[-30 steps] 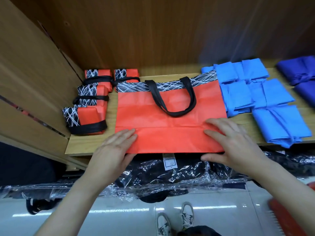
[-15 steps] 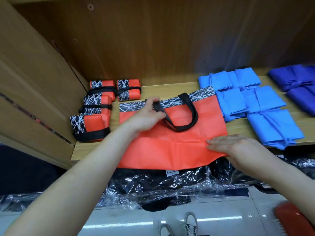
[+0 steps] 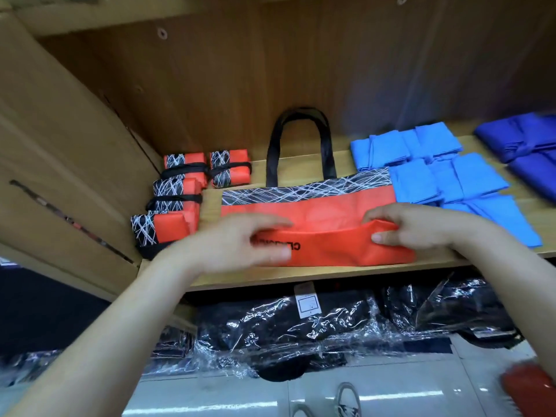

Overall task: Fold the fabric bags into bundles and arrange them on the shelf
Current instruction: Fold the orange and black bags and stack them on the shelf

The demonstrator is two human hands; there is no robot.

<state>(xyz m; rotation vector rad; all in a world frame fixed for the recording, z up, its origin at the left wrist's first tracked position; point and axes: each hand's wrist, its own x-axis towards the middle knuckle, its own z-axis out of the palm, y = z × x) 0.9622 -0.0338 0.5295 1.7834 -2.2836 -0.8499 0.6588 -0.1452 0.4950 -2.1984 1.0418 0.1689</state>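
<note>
Two hands are working on one orange bag (image 3: 325, 212), which is lying flat on the wooden shelf (image 3: 301, 275) with its long axis running from 9 to 3 o'clock. Its black handles (image 3: 301, 139) are pointing toward 12 o'clock, rising against the back panel, with the patterned band along that same far edge. The near part is lying doubled over the body, its print showing upside down. The left hand (image 3: 237, 242), blurred, is gripping the fold's 9 o'clock end between curled fingers and thumb. The right hand (image 3: 421, 227) is pinching the 3 o'clock end likewise. Four tied orange bundles (image 3: 168, 227) are sitting at the bag's 9 o'clock, and light blue bundles (image 3: 436, 176) are touching it at 2 o'clock.
</note>
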